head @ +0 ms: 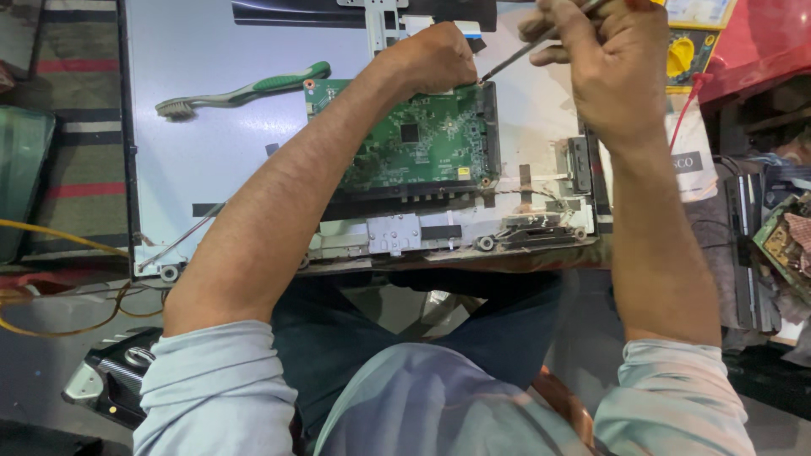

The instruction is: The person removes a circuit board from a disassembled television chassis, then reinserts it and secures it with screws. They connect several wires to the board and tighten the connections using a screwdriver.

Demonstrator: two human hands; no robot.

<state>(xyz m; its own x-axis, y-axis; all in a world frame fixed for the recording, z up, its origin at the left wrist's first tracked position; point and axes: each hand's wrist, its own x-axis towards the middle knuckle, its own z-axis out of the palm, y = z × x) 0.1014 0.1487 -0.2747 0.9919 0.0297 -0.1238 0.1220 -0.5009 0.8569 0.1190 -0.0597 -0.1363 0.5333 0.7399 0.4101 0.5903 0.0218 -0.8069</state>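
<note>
1. The left hand [435, 57] is curled into a loose fist, pressing down at the far corner of the green circuit board [414, 139]; whether it pinches anything I cannot tell.
2. The right hand [604, 63] is clenched around a thin metal screwdriver [528, 46], its tip touching the board's top right corner, just beside the left hand's knuckles.
3. The board lies flat on the pale back panel [211, 160] of an opened flat screen, near the person's lap.
4. It looks light, stiff and fragile; by my judgement it is best gripped by its bare edges, off the chips and connectors.
5. Farther left, a green-handled brush [245, 91] lies on the panel.
6. At the far right sits a yellow meter [686, 52].
</note>
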